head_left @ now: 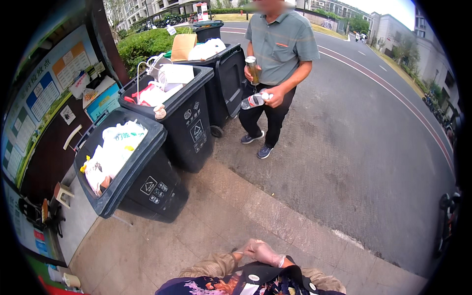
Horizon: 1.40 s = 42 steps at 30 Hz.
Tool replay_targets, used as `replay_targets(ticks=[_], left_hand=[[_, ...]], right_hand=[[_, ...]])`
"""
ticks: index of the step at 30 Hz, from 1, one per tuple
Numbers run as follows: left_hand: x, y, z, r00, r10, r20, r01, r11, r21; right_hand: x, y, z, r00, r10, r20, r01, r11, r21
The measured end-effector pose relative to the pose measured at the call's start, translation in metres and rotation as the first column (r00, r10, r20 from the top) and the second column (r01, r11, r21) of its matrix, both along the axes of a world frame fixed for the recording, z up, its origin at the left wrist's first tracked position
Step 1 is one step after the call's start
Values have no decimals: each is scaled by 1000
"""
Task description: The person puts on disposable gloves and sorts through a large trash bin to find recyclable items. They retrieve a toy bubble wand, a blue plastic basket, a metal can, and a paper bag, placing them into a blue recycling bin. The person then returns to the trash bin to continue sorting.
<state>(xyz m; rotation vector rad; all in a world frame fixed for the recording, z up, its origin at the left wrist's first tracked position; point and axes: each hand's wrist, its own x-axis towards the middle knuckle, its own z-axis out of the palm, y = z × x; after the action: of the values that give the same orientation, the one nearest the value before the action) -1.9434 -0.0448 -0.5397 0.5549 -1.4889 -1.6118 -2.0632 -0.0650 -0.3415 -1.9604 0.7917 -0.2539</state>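
While right hand (268, 253) overlaps left hand (243, 252), fingers curled, any hold unclear | near bin (152, 196) upright, ahead-left, well apart | left nearer

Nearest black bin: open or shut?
Open. No lid covers the nearest black bin; white bags show inside its rim.

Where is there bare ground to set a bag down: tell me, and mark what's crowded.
Free: the paving between the nearest bin and the wearer's joined hands; the asphalt right of the standing person. Crowded: the nearest bin's mouth, packed with bags, and the next bin, heaped too.
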Motion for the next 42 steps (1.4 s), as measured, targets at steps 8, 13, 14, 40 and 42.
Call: replay_targets(ticks=[8,13,14,40,42], left_hand=[[-20,-76,82,869,239,433,-257,966,-17],[-68,-143,140,765,215,607,-598,585,547],[-78,-146,136,785,262,561,-595,573,564],[-82,-373,163,642,692,330,-745,665,55],[-59,-391,169,563,761,323,-803,596,-5]], right_hand=[[-30,-86,-19,999,-2,51,4,1000,-22],[-90,-166,-27,914,-301,273,173,896,408],[-98,-180,-4,865,-347,362,170,882,440],[-48,-445,-7,977,68,203,-212,428,878],[-23,-467,-9,968,121,221,-252,474,844]])
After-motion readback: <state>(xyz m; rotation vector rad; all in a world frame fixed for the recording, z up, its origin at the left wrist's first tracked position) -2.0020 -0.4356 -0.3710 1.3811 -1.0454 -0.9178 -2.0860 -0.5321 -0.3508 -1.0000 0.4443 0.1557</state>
